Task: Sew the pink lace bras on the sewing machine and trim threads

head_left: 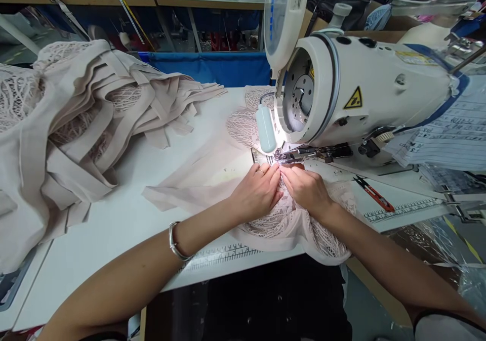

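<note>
Pale pink lace fabric (273, 222) lies under the needle area of a white sewing machine (379, 88) and drapes over the table's front edge. My left hand (258, 192), with a ring and a bracelet, pinches the fabric just in front of the presser foot. Close beside it, my right hand (307, 186) grips the same fabric, its fingertips nearly touching the left ones. Sheer fabric (197, 174) spreads out to the left of my hands. A small lamp (266, 128) lights the needle area.
A large pile of beige fabric pieces (83, 123) covers the table's left side. Red-handled thread snips (375, 194) lie right of my hands, near a printed ruler (406, 209). Written papers (448, 128) hang at the right. Another worktable (190, 1) stands behind.
</note>
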{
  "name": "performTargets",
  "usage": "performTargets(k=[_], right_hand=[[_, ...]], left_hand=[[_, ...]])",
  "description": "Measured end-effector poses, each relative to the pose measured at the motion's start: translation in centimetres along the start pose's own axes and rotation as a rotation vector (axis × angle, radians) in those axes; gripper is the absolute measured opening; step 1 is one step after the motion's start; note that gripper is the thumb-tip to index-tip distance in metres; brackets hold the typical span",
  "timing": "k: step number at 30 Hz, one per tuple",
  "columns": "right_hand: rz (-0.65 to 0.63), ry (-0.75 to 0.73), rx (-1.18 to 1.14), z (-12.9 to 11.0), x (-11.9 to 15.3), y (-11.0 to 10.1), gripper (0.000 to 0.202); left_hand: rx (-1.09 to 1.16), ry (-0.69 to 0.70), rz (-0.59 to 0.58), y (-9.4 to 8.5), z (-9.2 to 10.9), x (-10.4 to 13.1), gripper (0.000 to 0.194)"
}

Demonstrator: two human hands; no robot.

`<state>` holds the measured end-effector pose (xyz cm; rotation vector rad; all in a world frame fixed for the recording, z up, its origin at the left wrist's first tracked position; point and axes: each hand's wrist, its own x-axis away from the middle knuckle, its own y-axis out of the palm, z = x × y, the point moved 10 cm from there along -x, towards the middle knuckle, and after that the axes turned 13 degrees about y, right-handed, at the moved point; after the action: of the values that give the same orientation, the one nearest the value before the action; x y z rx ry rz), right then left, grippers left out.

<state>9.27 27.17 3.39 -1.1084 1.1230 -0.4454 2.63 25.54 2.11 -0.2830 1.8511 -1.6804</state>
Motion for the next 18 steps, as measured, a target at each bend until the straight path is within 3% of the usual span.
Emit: performTargets(k=[7,18], right_hand=[[-0.134,0.090,-0.001,0.8,-0.2,1.2,0.037],[-0.192,0.127,-0.037,0.8,-0.7,1.3,0.032]], left_hand=[[-0.035,-0.026,0.004,-0.4,-0.3,0.2,0.052],[-0.077,-0.039,-0.011,-0.3,-0.7,0.1,0.054]])
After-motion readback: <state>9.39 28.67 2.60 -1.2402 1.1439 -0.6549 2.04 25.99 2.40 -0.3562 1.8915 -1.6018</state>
